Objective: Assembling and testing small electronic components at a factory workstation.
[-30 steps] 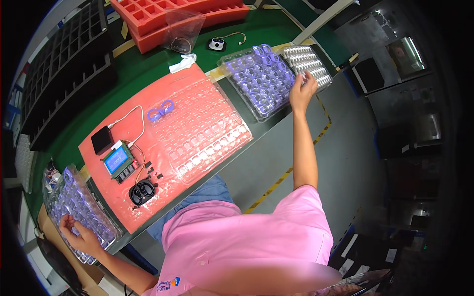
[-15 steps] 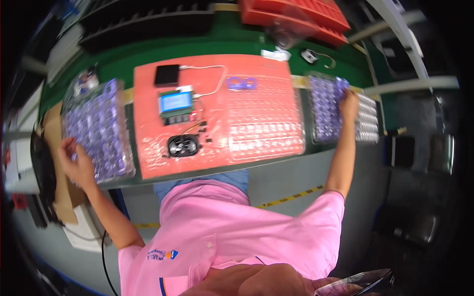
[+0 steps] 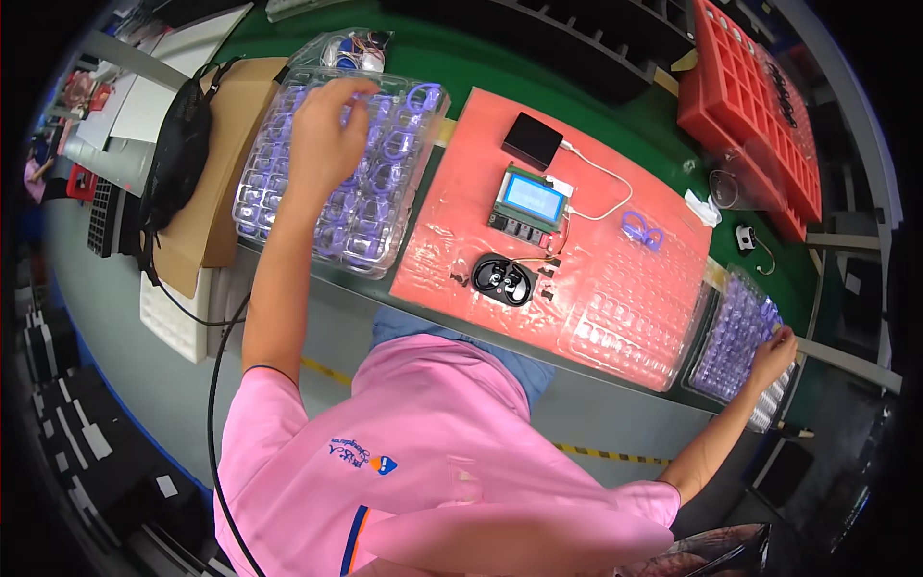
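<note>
My left hand (image 3: pixel 329 135) is over the far part of a clear tray (image 3: pixel 252 207) filled with purple loop-shaped plastic parts (image 3: pixel 385 178). Its fingers are bent, with the thumb apart from them, and nothing shows in between. Far to the right, my right hand (image 3: pixel 772 358) pinches at the edge of a second clear tray (image 3: pixel 710 377) of purple parts. A purple plastic part (image 3: pixel 769 313) shows at its fingertips. Between the trays, a pink mat (image 3: pixel 433 260) bears a clear blister tray (image 3: pixel 630 337) and a loose purple loop pair (image 3: pixel 642 232).
Also on the mat are a black box (image 3: pixel 533 140), a circuit board with a lit blue screen (image 3: pixel 534 197), and a black oval cradle (image 3: pixel 503 280), with a white cable. Red bins (image 3: pixel 735 125) and a black rack (image 3: pixel 586 48) stand behind. A cardboard box (image 3: pixel 226 154) lies left.
My view has swung left and tilted. My left hand has moved from the near left edge of its tray to the far part. My right hand stays at the right tray.
</note>
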`<state>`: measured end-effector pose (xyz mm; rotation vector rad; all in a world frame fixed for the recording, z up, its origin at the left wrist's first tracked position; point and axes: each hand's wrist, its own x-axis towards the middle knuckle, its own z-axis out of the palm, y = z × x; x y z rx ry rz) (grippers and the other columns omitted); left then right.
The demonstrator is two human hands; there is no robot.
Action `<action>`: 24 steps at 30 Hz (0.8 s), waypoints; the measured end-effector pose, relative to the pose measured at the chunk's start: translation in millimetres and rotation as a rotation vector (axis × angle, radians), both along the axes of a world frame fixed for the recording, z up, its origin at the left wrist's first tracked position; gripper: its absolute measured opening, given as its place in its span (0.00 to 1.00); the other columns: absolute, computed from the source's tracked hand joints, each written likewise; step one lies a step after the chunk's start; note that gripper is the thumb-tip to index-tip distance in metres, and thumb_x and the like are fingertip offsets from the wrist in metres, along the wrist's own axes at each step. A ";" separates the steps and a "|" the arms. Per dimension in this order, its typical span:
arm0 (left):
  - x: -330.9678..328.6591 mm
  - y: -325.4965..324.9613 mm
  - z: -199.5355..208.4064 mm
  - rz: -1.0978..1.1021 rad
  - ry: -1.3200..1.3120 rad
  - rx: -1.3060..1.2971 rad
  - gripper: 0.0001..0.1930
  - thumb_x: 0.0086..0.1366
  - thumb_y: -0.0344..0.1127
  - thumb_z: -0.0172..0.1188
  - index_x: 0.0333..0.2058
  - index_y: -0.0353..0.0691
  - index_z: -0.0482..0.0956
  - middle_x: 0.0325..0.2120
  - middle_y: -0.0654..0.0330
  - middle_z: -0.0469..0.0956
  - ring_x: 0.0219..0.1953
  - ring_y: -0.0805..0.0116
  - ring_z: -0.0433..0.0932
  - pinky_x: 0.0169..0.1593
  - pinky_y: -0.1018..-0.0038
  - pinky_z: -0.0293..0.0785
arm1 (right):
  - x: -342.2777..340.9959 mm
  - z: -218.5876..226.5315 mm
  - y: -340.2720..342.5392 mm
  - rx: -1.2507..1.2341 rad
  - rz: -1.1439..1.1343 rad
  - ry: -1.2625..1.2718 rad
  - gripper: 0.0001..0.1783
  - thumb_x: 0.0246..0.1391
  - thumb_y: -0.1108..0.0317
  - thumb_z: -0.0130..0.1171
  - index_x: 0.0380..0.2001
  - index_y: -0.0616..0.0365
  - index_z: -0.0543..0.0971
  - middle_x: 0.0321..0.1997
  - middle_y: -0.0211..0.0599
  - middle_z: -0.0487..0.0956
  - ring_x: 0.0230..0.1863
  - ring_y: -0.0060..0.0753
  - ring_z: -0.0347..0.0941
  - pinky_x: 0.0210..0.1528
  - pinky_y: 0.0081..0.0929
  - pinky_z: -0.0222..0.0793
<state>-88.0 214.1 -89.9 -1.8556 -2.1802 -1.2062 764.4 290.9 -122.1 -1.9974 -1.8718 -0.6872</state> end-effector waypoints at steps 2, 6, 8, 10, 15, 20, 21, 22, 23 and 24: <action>1.8 15.2 -5.0 -0.031 0.020 -0.052 0.12 0.67 0.27 0.61 0.48 0.39 0.85 0.45 0.52 0.86 0.42 0.58 0.85 0.46 0.66 0.79 | -62.1 21.2 -6.5 0.081 0.060 0.108 0.10 0.69 0.70 0.58 0.47 0.65 0.81 0.44 0.51 0.81 0.44 0.50 0.79 0.47 0.41 0.75; 5.5 54.9 -27.9 -0.106 0.063 -0.066 0.12 0.68 0.29 0.62 0.48 0.38 0.85 0.44 0.50 0.85 0.43 0.52 0.84 0.46 0.64 0.79 | -163.9 52.3 -35.3 0.100 0.141 0.329 0.11 0.71 0.67 0.60 0.48 0.64 0.81 0.43 0.44 0.82 0.42 0.40 0.78 0.45 0.34 0.74; 5.1 66.6 -34.4 -0.136 0.160 -0.062 0.11 0.68 0.30 0.63 0.48 0.37 0.84 0.43 0.49 0.84 0.43 0.51 0.84 0.45 0.63 0.79 | -212.7 58.8 -47.0 0.106 0.197 0.361 0.11 0.71 0.67 0.60 0.48 0.64 0.81 0.43 0.42 0.82 0.42 0.36 0.78 0.46 0.31 0.74; 11.3 59.1 -40.0 -0.173 0.196 -0.081 0.11 0.68 0.30 0.63 0.47 0.37 0.84 0.42 0.49 0.84 0.43 0.50 0.83 0.45 0.62 0.79 | -250.6 58.7 -60.9 0.097 0.328 0.426 0.10 0.71 0.69 0.60 0.49 0.65 0.80 0.43 0.40 0.82 0.42 0.31 0.77 0.48 0.27 0.73; 11.7 65.7 -29.6 -0.188 0.129 -0.092 0.08 0.69 0.30 0.63 0.45 0.35 0.82 0.38 0.50 0.81 0.40 0.50 0.82 0.44 0.60 0.78 | -336.4 62.1 -81.5 -0.025 0.576 0.607 0.05 0.68 0.76 0.58 0.45 0.66 0.80 0.40 0.36 0.81 0.40 0.26 0.76 0.45 0.25 0.72; 54.0 31.7 7.2 -0.266 0.000 0.138 0.05 0.69 0.27 0.62 0.42 0.35 0.81 0.36 0.53 0.79 0.35 0.55 0.81 0.39 0.63 0.76 | -411.9 44.7 -108.5 -0.235 0.744 0.730 0.07 0.62 0.82 0.60 0.43 0.66 0.80 0.37 0.39 0.80 0.35 0.28 0.76 0.41 0.25 0.73; 67.1 21.3 12.0 -0.272 -0.007 0.133 0.05 0.69 0.27 0.62 0.42 0.35 0.81 0.36 0.53 0.79 0.35 0.55 0.81 0.39 0.63 0.76 | -421.9 35.6 -111.8 -0.282 0.781 0.737 0.07 0.61 0.83 0.60 0.43 0.66 0.80 0.37 0.41 0.80 0.34 0.29 0.77 0.40 0.26 0.73; 79.9 10.4 16.8 -0.328 -0.057 0.120 0.05 0.69 0.26 0.63 0.42 0.35 0.81 0.36 0.53 0.79 0.34 0.57 0.80 0.38 0.65 0.76 | -435.0 30.1 -115.0 -0.314 0.809 0.757 0.08 0.60 0.82 0.60 0.43 0.66 0.80 0.36 0.41 0.81 0.33 0.31 0.77 0.37 0.27 0.73; 90.4 -1.1 22.6 -0.379 -0.104 0.106 0.06 0.68 0.25 0.64 0.42 0.34 0.81 0.35 0.54 0.79 0.33 0.59 0.80 0.37 0.67 0.76 | -448.2 26.1 -117.5 -0.347 0.842 0.779 0.08 0.60 0.82 0.61 0.42 0.66 0.80 0.35 0.42 0.81 0.32 0.33 0.78 0.35 0.28 0.73; 100.7 -14.7 22.3 -0.377 -0.107 0.101 0.06 0.68 0.25 0.64 0.42 0.34 0.81 0.35 0.54 0.79 0.33 0.59 0.80 0.37 0.67 0.76 | -458.4 21.1 -119.5 -0.354 0.841 0.779 0.08 0.60 0.82 0.61 0.42 0.66 0.80 0.35 0.42 0.81 0.32 0.33 0.78 0.35 0.28 0.73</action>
